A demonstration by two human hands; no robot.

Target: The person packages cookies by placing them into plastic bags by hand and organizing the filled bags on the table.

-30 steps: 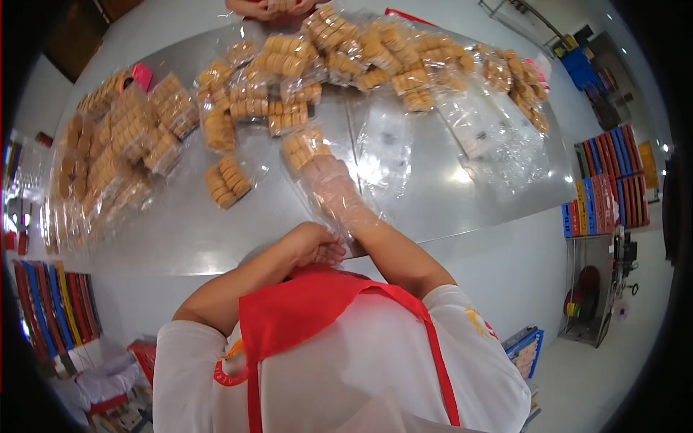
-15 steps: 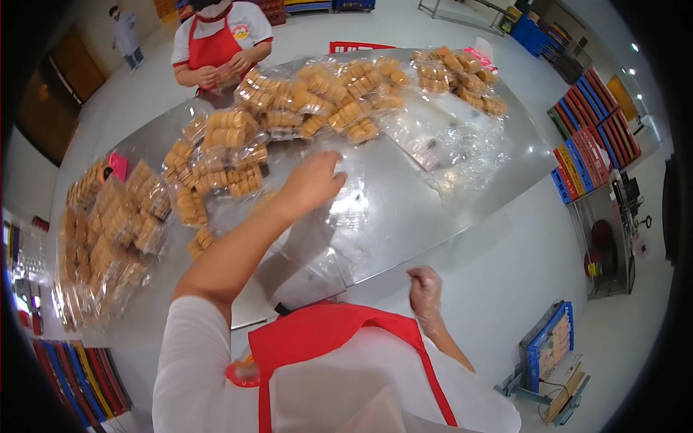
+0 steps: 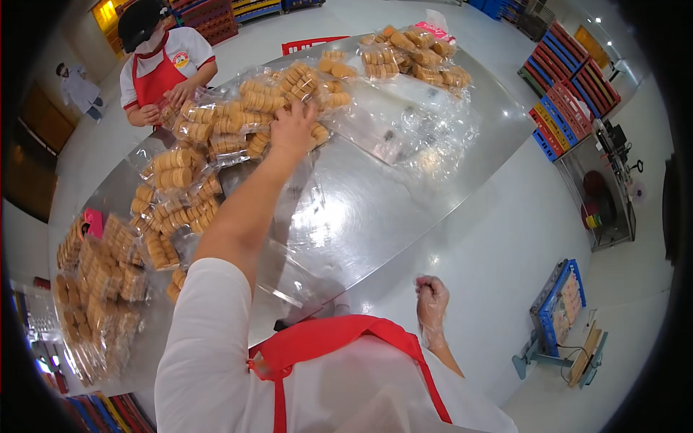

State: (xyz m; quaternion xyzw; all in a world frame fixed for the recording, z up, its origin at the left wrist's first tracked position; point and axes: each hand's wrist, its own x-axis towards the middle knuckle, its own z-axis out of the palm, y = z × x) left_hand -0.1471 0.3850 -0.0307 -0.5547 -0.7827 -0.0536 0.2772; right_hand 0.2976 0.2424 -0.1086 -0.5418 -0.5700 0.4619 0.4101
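Note:
My left hand [image 3: 292, 131] reaches far across the steel table [image 3: 382, 209]. Its fingers are spread over a clear-wrapped pack of round biscuits [image 3: 317, 134] at the near edge of the pile and touch the packs there. More biscuit packs [image 3: 253, 97] lie heaped around it, some partly behind the fingers. Low beside my body, past the table's edge, my right hand [image 3: 432, 299] hangs in a clear plastic glove. Its fingers are curled in, and nothing shows in them.
Clear plastic bags [image 3: 404, 126] lie flat right of the pile. Further biscuit packs [image 3: 101, 289] sit at the left end and others [image 3: 426, 61] at the far corner. Across the table a person in a red apron [image 3: 159, 79] handles a pack. Stacked crates [image 3: 570, 94] stand at right.
My left hand has gone from above the bare steel forward onto the biscuit packs, its fingers now spread. The view has turned, shifting the table's contents leftward. My right hand stays curled by my side.

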